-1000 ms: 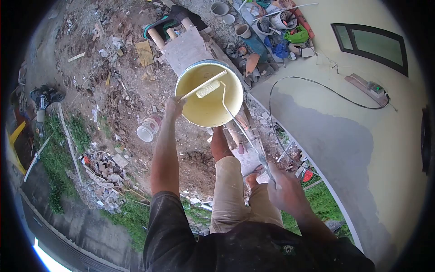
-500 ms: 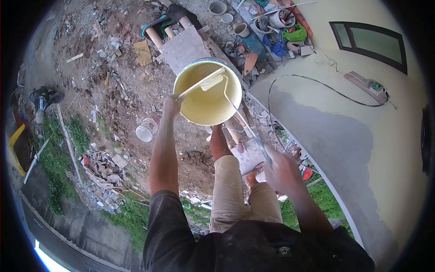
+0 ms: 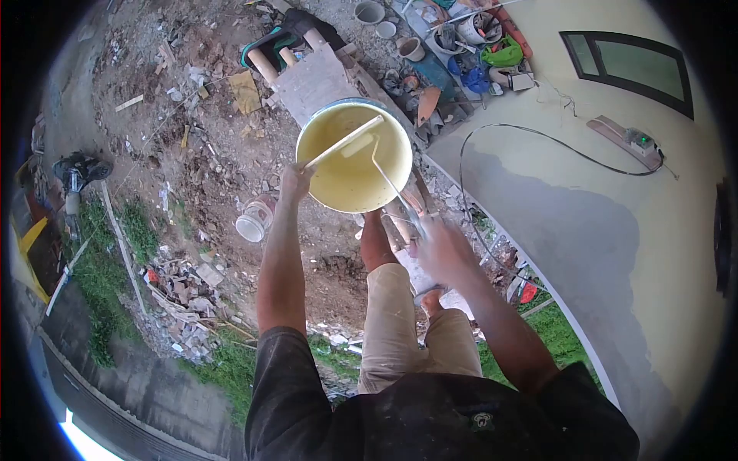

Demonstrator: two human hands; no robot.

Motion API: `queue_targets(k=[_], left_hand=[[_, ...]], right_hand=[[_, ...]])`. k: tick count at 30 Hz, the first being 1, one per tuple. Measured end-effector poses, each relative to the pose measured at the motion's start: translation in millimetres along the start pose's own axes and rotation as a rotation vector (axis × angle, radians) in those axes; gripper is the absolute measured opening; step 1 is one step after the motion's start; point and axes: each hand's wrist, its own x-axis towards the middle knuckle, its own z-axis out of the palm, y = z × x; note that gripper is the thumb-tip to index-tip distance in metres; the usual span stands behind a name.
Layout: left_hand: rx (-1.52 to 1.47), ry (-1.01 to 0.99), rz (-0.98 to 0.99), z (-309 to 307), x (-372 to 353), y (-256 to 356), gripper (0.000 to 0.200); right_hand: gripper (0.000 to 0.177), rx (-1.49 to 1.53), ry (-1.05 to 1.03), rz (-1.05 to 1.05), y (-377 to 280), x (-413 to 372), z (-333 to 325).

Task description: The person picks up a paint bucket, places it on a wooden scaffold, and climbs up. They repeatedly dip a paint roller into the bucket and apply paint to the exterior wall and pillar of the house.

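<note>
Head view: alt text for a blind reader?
A person's left hand holds a pale stick across a yellow-coated bucket; the right hand holds a paint roller at the bucket's mouth. Rubble-strewn ground below; cream-and-grey wall at right.

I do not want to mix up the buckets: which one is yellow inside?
The large bucket at the left hand, with the roller inside; others, like the whitish bucket, look smaller and farther.

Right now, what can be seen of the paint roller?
The paint roller has a pale yellow sleeve and a thin, bent, metallic-looking rod. The sleeve appears over the bucket, beside a pale stick; contact with either is unclear. The rod slants past the rim to the blurred right hand, which grips the handle.
</note>
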Motion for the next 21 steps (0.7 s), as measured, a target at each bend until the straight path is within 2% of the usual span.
queue_targets(k=[4, 7, 10, 12, 13, 15, 16, 17, 20, 21], left_hand=[[0.046, 0.020, -0.054, -8.8, -4.4, 24.8, 0.027], [0.032, 0.025, -0.006, -2.1, 5.3, 4.1, 0.027], [-0.051, 0.035, -0.043, -2.0, 7.7, 1.5, 0.028], [-0.072, 0.018, -0.057, 0.3, 12.3, -8.0, 0.028], [-0.095, 0.005, -0.074, -0.1, 14.8, -10.5, 0.028], [-0.028, 0.020, -0.035, -2.3, 10.2, -3.6, 0.028], [0.034, 0.035, 0.001, -3.5, 7.6, 3.4, 0.029], [0.037, 0.037, 0.003, -5.2, 5.0, 10.1, 0.029], [0.108, 0.043, -0.048, -7.8, -1.3, 20.0, 0.028], [0.066, 0.054, -0.061, -7.4, 0.2, 20.8, 0.028]], right_hand=[[0.048, 0.083, -0.115, 0.095, -22.0, -102.8, -60.7], [0.050, 0.131, -0.032, 0.016, -27.4, -124.3, -64.4], [0.046, 0.045, -0.045, 0.016, -12.5, -83.2, -26.1], [0.042, 0.053, -0.107, 0.125, -10.2, -27.7, -0.5], [0.043, 0.082, -0.036, 0.096, -5.2, -0.6, 16.9], [0.043, 0.114, 0.039, 0.069, 1.9, 39.3, 39.1], [0.041, 0.078, -0.047, 0.121, -0.9, 54.1, 38.9], [0.040, 0.044, -0.135, 0.173, -2.0, 60.9, 38.6], [0.034, 0.132, -0.022, 0.085, -13.8, 6.0, 0.8], [0.037, 0.125, -0.066, 0.118, -20.2, -23.9, -21.1]])
